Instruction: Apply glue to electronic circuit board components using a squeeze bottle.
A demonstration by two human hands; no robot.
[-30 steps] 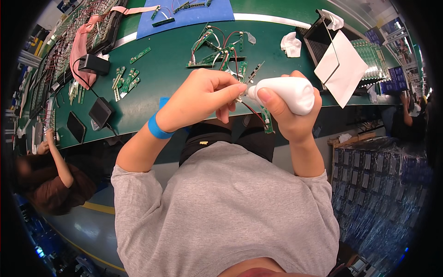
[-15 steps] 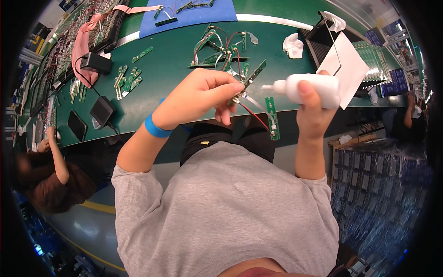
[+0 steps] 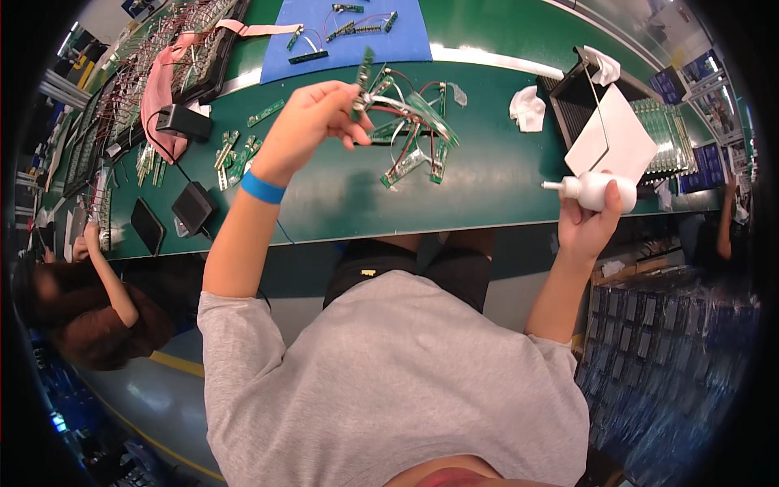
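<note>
My left hand (image 3: 304, 126), with a blue band at the wrist, pinches a narrow green circuit board (image 3: 366, 71) raised on end above the table. Wires lead from it to other strips, and one strip (image 3: 438, 122) is blurred by motion. Close by to the right, a cluster of wired circuit boards (image 3: 402, 169) lies on the green table (image 3: 487, 170); the tangle hides which wires join which boards. At the table's near right edge, my right hand (image 3: 586, 231) is wrapped round a white squeeze bottle (image 3: 596, 191), its thin nozzle pointing left.
Loose board strips (image 3: 229, 150), a black box with a cable (image 3: 193, 207) and a phone-like slab (image 3: 148, 226) lie left. Wired boards rest on a blue mat (image 3: 393, 55) at the back. Crumpled tissue (image 3: 527, 109) and a black rack (image 3: 568, 105) stand right. Another person's arm (image 3: 114, 276) shows far left.
My left hand has moved up and left with the board, and the strip dangling by the table's edge has swung up over the table. My right hand has drawn the bottle right and nearer me.
</note>
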